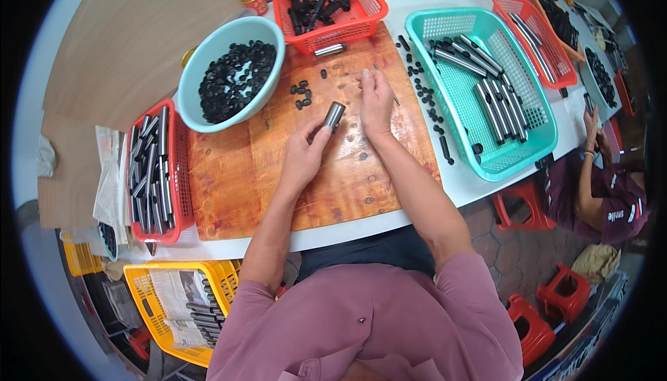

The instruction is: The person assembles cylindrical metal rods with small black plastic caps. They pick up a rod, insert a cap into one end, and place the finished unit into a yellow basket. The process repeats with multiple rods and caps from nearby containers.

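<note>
Left hand closed round metal tube, tilted over wooden board. Right hand's fingers curled near thin rod — cannot tell if gripping it. Best: firm left hold, tube's far end uncovered.

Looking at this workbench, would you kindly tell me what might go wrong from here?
The smooth metal cylinder might slip, as the left hand appears to hold it by one end. The small black pieces lying loose on the wooden board could scatter if a hand brushes them. The light-blue bowl nearby holds many similar pieces, so a bump might spill some.
</note>
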Demonstrator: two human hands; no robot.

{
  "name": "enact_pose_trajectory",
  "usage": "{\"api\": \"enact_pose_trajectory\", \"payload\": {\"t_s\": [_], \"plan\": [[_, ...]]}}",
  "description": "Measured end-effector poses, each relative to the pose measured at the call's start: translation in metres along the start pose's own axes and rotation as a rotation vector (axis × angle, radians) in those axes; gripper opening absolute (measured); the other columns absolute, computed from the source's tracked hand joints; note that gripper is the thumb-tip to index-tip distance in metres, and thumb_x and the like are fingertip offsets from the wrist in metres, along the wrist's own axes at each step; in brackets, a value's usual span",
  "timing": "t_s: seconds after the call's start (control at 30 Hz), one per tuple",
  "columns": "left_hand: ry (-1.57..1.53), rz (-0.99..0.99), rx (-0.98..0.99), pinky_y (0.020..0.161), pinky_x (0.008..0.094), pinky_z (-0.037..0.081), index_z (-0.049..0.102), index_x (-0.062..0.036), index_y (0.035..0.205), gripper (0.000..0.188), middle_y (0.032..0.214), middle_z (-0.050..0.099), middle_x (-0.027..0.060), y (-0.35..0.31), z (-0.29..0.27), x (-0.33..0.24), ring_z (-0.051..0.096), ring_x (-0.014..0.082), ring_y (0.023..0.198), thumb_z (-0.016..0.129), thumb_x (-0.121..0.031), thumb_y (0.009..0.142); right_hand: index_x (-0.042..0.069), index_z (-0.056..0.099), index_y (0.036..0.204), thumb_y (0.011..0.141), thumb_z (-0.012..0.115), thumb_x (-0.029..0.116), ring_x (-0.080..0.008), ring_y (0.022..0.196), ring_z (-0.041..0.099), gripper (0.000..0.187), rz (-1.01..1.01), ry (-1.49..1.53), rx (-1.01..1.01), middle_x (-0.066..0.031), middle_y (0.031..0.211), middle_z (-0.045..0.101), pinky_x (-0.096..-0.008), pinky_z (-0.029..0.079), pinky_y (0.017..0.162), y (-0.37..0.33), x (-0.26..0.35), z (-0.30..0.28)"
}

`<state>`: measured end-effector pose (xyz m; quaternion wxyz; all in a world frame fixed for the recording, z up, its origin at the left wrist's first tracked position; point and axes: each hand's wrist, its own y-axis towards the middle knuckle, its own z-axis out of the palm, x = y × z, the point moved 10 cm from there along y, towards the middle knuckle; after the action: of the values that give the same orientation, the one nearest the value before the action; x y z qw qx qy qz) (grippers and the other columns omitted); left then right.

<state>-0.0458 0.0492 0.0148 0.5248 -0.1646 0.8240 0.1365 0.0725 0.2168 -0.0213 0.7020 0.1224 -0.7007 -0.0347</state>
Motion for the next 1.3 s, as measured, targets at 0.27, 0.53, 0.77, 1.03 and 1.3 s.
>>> {"api": "enact_pose_trajectory", "payload": {"t_s": [0.27,0.53,0.77,1.03,1.3], "plan": [[-0.966,-0.317,0.015,0.06,0.0213,0.051,0.058,0.0017,0.129,0.041,0.088,0.066,0.0059,-0.045,0.007,0.002,0.06,0.0083,0.064,0.052,-0.033,0.107,0.0,0.062,0.087,0.102,0.057,0.029,-0.0254,0.068,0.059,0.033,-0.037,-0.049,0.078,-0.0151,0.074,0.061,-0.0389,0.046,0.067,-0.005,0.005,0.003],[-0.793,-0.116,-0.008,0.079,0.0293,0.052,0.06,-0.0021,0.124,0.049,0.095,0.067,0.0058,-0.062,-0.008,-0.002,0.063,0.0142,0.087,0.078,-0.03,0.089,-0.001,0.062,0.085,0.104,0.056,0.028,-0.0177,0.067,0.06,0.035,0.024,-0.019,0.159,-0.0101,0.071,0.063,-0.035,0.048,0.065,-0.008,0.007,0.01],[-0.811,-0.001,0.021,0.087,0.0282,0.05,0.06,-0.0057,0.104,0.029,0.103,0.066,0.0047,-0.064,-0.004,-0.02,0.062,0.0118,0.095,0.081,-0.005,0.083,-0.001,0.065,0.087,0.103,0.057,0.028,-0.0159,0.066,0.06,0.035,0.005,-0.038,0.161,-0.0084,0.072,0.064,-0.0327,0.049,0.064,-0.007,0.003,0.011],[-0.851,0.133,-0.016,0.092,0.0322,0.052,0.059,-0.0039,0.108,0.031,0.109,0.064,0.007,-0.064,0.0,-0.027,0.063,0.0158,0.102,0.079,-0.003,0.084,-0.002,0.065,0.088,0.103,0.058,0.027,-0.0123,0.065,0.057,0.034,0.04,-0.011,0.183,-0.0064,0.071,0.063,-0.0305,0.048,0.064,-0.01,0.004,0.013],[-0.794,0.095,0.018,0.096,0.0376,0.053,0.061,-0.0023,0.115,0.032,0.108,0.069,0.0093,-0.023,0.013,-0.01,0.068,0.0217,0.105,0.076,-0.006,0.087,-0.001,0.062,0.091,0.101,0.063,0.019,-0.0098,0.067,0.052,0.023,-0.047,-0.005,0.146,-0.0037,0.072,0.058,-0.0288,0.045,0.063,-0.013,0.019,0.009]]}}
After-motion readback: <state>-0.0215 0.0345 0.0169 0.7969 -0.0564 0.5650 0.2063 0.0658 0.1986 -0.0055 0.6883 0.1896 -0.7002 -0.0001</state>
